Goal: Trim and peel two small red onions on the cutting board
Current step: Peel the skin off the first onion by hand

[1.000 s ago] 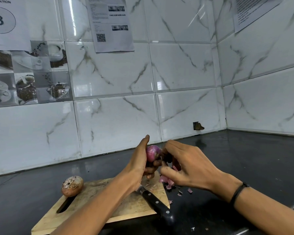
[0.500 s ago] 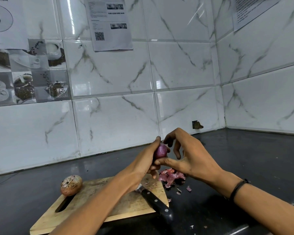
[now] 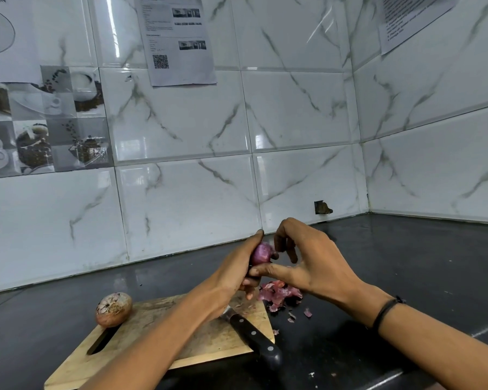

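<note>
My left hand (image 3: 234, 274) grips a small peeled purple onion (image 3: 261, 253) in the air above the right end of the wooden cutting board (image 3: 141, 344). My right hand (image 3: 313, 263) touches the same onion, its thumb under it and its curled fingers over the onion's right side. A second onion (image 3: 114, 309), still in its dry brown skin, rests on the board's far left corner. A black-handled knife (image 3: 254, 334) lies on the board's right end, its blade hidden under my left wrist.
A heap of pink onion skins (image 3: 279, 295) lies on the dark countertop (image 3: 406, 277) just right of the board, with a few scraps nearer me. White tiled walls meet in a corner at the back right.
A strip of skin left my right hand and the pile on the counter grew. Both hands rose slightly with the onion, and my right fingers opened over it.
</note>
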A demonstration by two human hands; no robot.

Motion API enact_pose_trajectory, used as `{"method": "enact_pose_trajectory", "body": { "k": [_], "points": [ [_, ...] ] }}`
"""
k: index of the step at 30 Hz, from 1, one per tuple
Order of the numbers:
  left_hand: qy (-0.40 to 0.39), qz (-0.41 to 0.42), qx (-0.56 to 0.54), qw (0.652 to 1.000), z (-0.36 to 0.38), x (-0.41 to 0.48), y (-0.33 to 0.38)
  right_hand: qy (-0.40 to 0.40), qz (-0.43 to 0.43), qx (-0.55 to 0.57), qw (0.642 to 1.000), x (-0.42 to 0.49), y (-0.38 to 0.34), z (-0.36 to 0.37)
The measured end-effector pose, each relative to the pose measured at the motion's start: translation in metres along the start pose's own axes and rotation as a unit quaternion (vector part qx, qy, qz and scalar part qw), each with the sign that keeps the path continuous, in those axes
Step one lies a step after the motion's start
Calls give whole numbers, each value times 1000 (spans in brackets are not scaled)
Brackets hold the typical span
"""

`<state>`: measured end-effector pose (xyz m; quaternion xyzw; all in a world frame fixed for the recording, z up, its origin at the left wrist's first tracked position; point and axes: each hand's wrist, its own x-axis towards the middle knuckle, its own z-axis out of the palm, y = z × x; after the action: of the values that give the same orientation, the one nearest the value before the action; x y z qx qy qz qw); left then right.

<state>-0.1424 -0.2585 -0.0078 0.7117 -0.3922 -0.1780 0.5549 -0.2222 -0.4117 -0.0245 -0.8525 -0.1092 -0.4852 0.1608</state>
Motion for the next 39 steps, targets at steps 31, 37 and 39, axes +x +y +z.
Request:
{"method": "enact_pose_trajectory", "body": {
  "k": [31,37,39],
  "points": [
    [46,0,41,998,8,-9,3,-27,-34,75,996,3,-13,-1],
    [37,-2,5,999,7,-9,5,-18,-14,95,995,2,-14,-2],
    [42,1,14,999,8,-7,3,-18,-10,92,996,2,-14,-1]
  ]
}}
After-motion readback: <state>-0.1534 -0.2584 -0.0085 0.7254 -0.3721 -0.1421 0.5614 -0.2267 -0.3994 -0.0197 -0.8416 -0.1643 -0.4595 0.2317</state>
